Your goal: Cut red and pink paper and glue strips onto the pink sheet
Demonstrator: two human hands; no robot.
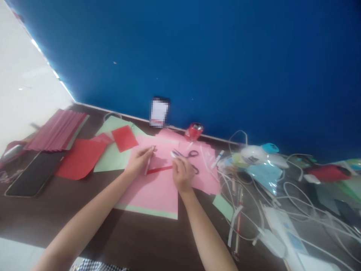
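My left hand [142, 160] is closed in a pinch over the pink paper sheets, with a thin paper strip [147, 165] hanging below its fingertips. My right hand [183, 174] curls its fingers round a small white object [173, 153] with a rounded end; blur hides its kind. Between the hands a narrow red strip [160, 170] lies on the pink sheet [158, 199]. Scissors with dark loop handles [193, 153] rest just beyond my right hand, partly covered by it. A light green sheet edge shows under the pink paper.
Red paper pieces [81, 158], a folded pink paper stack [56, 130] and a dark phone [34, 175] lie to the left. A red object [194, 131] and an upright phone-like device [159, 112] stand by the blue wall. Tangled white cables [254, 210] and plastic packets [265, 175] crowd the right.
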